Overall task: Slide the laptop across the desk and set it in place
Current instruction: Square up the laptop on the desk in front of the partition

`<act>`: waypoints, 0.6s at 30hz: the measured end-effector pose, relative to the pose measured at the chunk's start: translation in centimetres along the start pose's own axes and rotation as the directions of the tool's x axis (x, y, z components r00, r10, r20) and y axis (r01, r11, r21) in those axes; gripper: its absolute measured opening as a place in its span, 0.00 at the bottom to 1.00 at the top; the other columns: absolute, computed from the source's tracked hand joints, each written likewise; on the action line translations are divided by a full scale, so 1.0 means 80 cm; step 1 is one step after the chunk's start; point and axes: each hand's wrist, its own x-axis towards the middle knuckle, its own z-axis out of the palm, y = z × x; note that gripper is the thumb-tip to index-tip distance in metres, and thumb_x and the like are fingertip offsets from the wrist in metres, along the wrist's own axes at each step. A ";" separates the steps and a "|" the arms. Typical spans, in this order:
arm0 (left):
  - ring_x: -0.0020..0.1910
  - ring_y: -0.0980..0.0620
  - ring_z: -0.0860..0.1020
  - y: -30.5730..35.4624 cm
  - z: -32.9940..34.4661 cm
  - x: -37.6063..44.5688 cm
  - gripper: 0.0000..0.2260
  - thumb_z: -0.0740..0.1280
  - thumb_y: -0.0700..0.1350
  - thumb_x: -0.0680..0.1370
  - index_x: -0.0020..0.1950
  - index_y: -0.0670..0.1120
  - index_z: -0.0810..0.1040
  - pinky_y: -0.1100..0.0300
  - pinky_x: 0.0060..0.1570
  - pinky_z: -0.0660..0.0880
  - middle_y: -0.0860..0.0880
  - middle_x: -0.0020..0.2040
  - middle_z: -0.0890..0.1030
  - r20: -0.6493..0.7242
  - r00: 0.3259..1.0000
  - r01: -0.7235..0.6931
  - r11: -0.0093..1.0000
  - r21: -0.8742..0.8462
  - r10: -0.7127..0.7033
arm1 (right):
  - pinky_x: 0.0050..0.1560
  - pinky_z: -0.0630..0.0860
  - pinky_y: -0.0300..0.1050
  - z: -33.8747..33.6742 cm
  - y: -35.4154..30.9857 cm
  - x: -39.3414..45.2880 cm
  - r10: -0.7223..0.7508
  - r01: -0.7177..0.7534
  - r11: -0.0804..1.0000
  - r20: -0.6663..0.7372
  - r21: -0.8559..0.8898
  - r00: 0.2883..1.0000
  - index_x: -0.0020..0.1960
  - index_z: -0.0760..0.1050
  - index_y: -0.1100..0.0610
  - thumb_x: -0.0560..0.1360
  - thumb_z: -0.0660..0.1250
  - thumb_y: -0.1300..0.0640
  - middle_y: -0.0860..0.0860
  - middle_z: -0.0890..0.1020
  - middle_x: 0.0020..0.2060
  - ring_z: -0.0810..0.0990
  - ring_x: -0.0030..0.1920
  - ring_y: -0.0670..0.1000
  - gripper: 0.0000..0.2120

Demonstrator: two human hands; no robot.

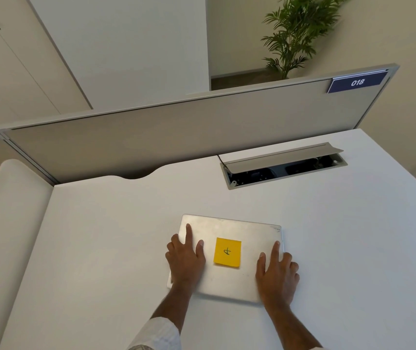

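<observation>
Left hand (186, 261) flat, fingers spread, palm pressing left part of closed silver laptop (249, 238); gripping nothing. Laptop lies near counter (100, 248) front edge, about mid-width, long axis running left-right, directly under both hands. Yellow sticky note (227, 252) sits on lid between hands. Right hand (276, 274) open, flat on right edge. Both equally near. Laptop's near corners hidden under wrists; target spot unclear.

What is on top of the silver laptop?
A yellow sticky note sits mid-lid on the closed laptop, between the left hand and right hand, both pressing flat. The hands hide the lid beneath them.
</observation>
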 end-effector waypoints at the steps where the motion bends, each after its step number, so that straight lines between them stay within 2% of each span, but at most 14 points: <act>1: 0.55 0.38 0.72 0.000 0.000 0.000 0.28 0.66 0.56 0.81 0.79 0.49 0.66 0.44 0.52 0.73 0.38 0.62 0.73 -0.002 1.000 0.001 1.000 0.007 -0.001 | 0.40 0.75 0.54 0.000 0.000 0.000 0.002 -0.002 1.000 0.000 0.002 1.000 0.73 0.69 0.59 0.78 0.64 0.46 0.61 0.76 0.50 0.74 0.45 0.62 0.27; 18: 0.60 0.39 0.71 0.012 0.002 -0.009 0.26 0.61 0.55 0.82 0.80 0.48 0.65 0.45 0.55 0.72 0.38 0.67 0.71 0.017 0.998 0.066 0.991 0.113 -0.068 | 0.39 0.73 0.53 0.001 -0.012 -0.008 0.042 -0.040 0.998 0.047 -0.041 0.998 0.71 0.72 0.60 0.77 0.65 0.45 0.62 0.75 0.49 0.73 0.43 0.62 0.27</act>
